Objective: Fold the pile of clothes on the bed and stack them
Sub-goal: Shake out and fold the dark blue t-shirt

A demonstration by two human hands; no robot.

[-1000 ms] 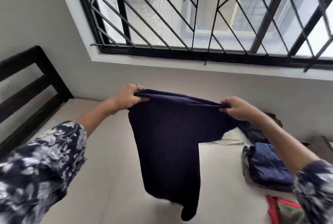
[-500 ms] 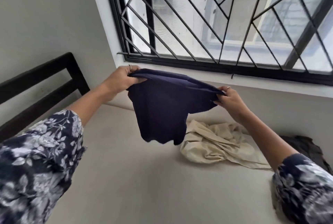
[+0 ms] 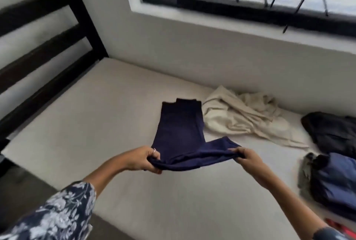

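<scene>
**Navy garment half laid on bed, fold in progress**

Navy garment (image 3: 180, 133) lies stretched on the bed (image 3: 96, 124), far end flat on the mattress, near end lifted. Left hand (image 3: 143, 159) grips the near-left edge, fingers curled round bunched cloth. Right hand (image 3: 247, 157) pinches the near-right corner the same way. Step in hand, by my read: laying it out flat before folding. Next move likely needs the near edge lowered and smoothed, then brought up over the far end. Cream garment (image 3: 240, 116) crumpled just beside it, unfolded. Black garment (image 3: 331, 131) and folded blue stack (image 3: 335, 182) at right.
</scene>
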